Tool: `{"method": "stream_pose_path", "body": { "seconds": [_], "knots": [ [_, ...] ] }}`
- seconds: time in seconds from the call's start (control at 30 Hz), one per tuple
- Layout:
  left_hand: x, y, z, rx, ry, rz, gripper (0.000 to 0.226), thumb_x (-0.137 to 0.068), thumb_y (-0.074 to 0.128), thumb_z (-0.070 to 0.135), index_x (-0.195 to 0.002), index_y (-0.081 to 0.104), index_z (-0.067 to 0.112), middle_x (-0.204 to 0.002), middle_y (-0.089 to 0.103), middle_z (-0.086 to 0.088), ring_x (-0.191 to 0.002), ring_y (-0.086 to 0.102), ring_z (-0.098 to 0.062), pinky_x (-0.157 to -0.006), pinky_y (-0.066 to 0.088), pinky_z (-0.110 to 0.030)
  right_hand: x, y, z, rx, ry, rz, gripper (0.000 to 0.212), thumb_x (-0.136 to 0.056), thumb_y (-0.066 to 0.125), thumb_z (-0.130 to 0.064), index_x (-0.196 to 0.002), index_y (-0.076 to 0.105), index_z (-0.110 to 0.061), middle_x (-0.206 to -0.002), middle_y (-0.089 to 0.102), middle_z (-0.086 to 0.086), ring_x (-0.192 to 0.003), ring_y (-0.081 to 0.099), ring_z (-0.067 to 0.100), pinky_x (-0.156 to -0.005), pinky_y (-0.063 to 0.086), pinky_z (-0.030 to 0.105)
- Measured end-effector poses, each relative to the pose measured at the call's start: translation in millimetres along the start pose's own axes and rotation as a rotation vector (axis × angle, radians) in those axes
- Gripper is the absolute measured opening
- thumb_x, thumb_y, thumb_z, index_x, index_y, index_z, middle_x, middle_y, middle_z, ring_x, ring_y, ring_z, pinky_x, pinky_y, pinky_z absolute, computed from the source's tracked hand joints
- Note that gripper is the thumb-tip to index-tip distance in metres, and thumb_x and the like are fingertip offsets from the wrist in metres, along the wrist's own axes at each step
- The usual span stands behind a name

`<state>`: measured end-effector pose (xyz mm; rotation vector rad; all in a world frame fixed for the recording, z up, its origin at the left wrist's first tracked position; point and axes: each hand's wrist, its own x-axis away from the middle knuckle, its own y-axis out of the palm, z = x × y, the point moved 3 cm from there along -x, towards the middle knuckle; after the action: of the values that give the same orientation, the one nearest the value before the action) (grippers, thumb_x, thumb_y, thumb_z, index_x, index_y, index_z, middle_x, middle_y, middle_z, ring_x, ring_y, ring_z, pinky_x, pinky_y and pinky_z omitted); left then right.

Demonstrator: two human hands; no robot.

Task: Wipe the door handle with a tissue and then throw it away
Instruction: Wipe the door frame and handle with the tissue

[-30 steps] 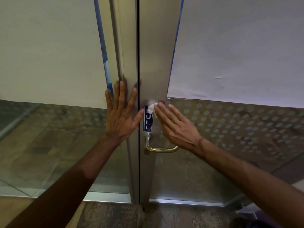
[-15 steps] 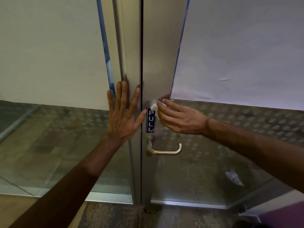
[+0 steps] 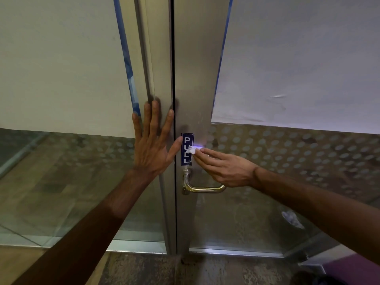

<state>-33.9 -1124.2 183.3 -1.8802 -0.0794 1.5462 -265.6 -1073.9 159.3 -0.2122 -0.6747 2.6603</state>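
Note:
A brass lever door handle sticks out from the metal door stile, just below a blue PULL sticker. My right hand hovers right above the handle, its fingertips pinching a small white tissue against the right edge of the sticker. My left hand lies flat with fingers spread on the neighbouring metal frame, its thumb tip touching the sticker's left edge.
Glass door panels with a dotted frosted band flank the stile; white sheets cover their upper parts. A crumpled white scrap shows low behind the right glass. A purple surface sits at the bottom right.
My right hand has slid down from the top of the sticker to its middle, bringing the tissue with it, and has flattened out above the handle. My left hand has stayed put.

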Motion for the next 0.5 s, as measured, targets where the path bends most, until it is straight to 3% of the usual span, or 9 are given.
{"method": "stream_pose_path", "body": {
  "seconds": [0.17,0.37,0.5],
  "knots": [
    [0.3,0.1,-0.6,0.01,0.007,0.005,0.087,-0.106,0.038,0.063,-0.163,-0.02,0.033,-0.168,-0.038,0.003,-0.159,-0.027,-0.021,-0.129,-0.016,-0.05,6.6,-6.1,13.1,-0.057,0.07,0.059,0.062,-0.102,0.049,-0.014,-0.155,0.027,0.009,-0.163,0.026,0.027,-0.155,0.02,0.037,-0.127,0.019,0.05],
    [0.5,0.0,0.0,0.006,0.016,0.012,0.088,-0.106,0.04,0.063,-0.163,-0.02,0.032,-0.168,-0.038,0.001,-0.159,-0.027,-0.021,-0.129,-0.015,-0.051,-9.7,-25.3,56.5,-0.117,0.426,0.198,0.057,-0.109,0.036,-0.02,-0.159,0.022,0.002,-0.167,0.021,0.021,-0.156,0.018,0.034,-0.128,0.009,0.051],
    [-0.1,3.1,-0.8,-0.002,0.001,0.026,0.09,-0.105,0.041,0.063,-0.163,-0.02,0.032,-0.168,-0.038,0.001,-0.159,-0.027,-0.022,-0.128,-0.017,-0.05,-5.6,-19.1,20.5,-0.2,0.421,0.097,0.06,-0.11,0.034,-0.031,-0.159,0.02,0.001,-0.167,0.018,0.021,-0.157,0.012,0.034,-0.129,0.003,0.05]
  ]
}}
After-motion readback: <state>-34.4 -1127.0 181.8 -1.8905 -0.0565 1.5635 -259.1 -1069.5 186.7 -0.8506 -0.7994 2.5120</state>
